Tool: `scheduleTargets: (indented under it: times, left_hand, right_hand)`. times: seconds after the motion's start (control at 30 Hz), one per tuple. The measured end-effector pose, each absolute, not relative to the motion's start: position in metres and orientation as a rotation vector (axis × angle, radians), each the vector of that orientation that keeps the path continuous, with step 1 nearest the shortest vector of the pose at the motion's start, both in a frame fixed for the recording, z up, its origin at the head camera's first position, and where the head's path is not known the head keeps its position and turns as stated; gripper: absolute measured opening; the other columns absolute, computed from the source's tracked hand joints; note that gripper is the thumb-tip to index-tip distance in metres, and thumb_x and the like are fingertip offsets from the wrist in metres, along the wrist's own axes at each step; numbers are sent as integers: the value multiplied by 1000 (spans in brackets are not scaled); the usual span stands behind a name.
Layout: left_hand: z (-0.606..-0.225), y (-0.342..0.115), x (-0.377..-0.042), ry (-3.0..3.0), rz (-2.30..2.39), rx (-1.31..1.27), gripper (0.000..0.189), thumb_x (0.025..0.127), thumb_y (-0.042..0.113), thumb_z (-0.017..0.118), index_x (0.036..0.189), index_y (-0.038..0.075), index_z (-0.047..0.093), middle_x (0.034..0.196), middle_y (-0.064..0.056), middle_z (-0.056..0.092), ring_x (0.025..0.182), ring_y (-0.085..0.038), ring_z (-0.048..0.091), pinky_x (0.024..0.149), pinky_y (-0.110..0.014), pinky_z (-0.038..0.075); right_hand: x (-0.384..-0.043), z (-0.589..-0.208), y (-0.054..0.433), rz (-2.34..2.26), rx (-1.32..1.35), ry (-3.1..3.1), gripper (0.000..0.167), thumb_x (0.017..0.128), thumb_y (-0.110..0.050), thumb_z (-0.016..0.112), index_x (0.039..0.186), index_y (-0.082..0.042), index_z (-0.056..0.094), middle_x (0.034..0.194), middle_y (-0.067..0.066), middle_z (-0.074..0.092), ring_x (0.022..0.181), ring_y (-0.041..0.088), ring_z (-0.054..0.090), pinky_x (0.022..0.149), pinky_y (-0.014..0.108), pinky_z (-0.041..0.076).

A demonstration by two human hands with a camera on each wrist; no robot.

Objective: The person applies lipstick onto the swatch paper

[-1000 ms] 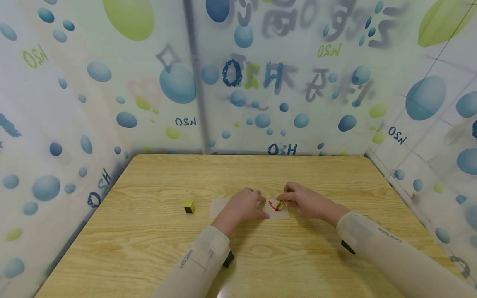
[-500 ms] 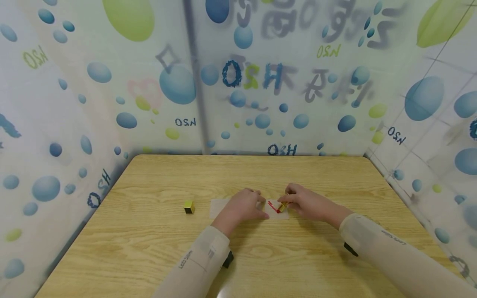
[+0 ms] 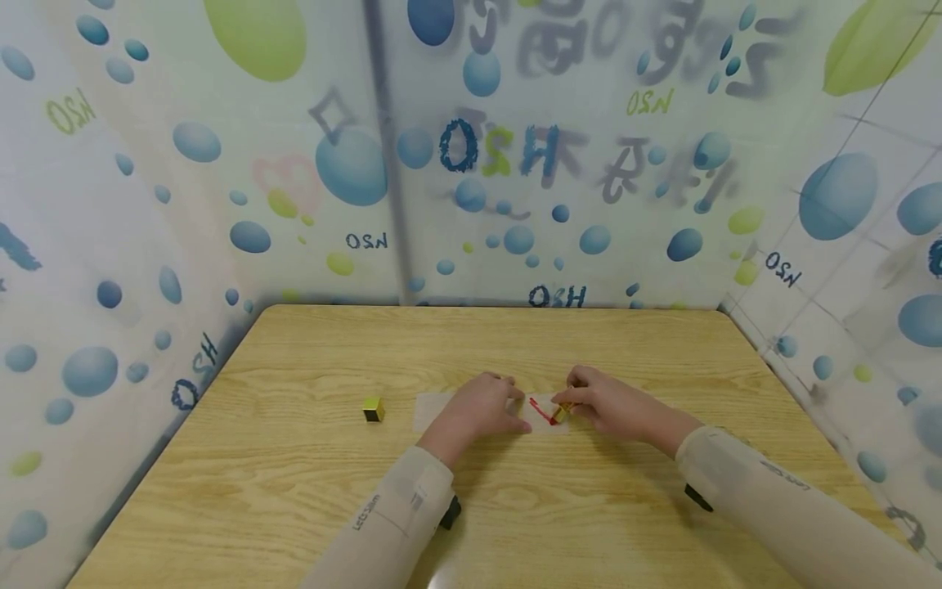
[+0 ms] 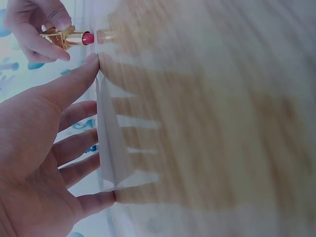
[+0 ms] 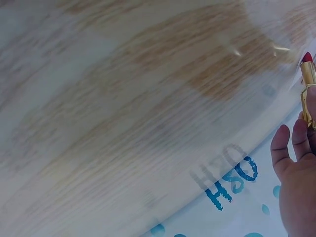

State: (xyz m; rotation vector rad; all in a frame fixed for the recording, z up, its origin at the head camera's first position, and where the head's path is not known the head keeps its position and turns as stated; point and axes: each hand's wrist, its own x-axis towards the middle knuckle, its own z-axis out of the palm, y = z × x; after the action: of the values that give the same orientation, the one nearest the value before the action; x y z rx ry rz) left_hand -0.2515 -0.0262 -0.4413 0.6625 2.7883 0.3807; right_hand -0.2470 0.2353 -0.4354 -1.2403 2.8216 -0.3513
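My right hand [image 3: 607, 402] pinches a gold lipstick [image 3: 562, 411] with a red tip, which meets a white tissue [image 3: 432, 411] lying on the table. A red stroke [image 3: 540, 409] runs slantwise over the tissue's right part, ending at the lipstick. Fingers spread, my left hand [image 3: 482, 406] presses the tissue just left of the stroke. In the left wrist view the lipstick's red end [image 4: 88, 38] points at the tabletop, past the left thumb. At the right wrist view's edge, thumb and fingers hold its gold case [image 5: 308, 101].
A gold lipstick cap [image 3: 374, 409] with a dark face stands on the wooden table [image 3: 309, 491], left of the tissue. Behind the table's back edge hangs a curtain [image 3: 294, 245] printed with blue and green dots, with more at both sides.
My right hand has drawn the lipstick a little to the right and nearer to me, and the red stroke has grown longer. The left hand has stayed in place.
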Motion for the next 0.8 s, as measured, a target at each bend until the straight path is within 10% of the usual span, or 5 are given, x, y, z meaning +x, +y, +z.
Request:
scheduleTargets:
  times: [0.8]
  left_hand:
    - [-442, -26, -252, 2783, 376, 677, 59, 94, 54, 78, 144, 25, 68, 166, -3, 50, 153, -28, 48, 125, -45, 43]
  right_hand:
    - [-235, -436, 249, -340, -1289, 2840, 32, 102, -6, 70, 130, -21, 77, 108, 1, 55, 88, 8, 45, 74, 24, 46]
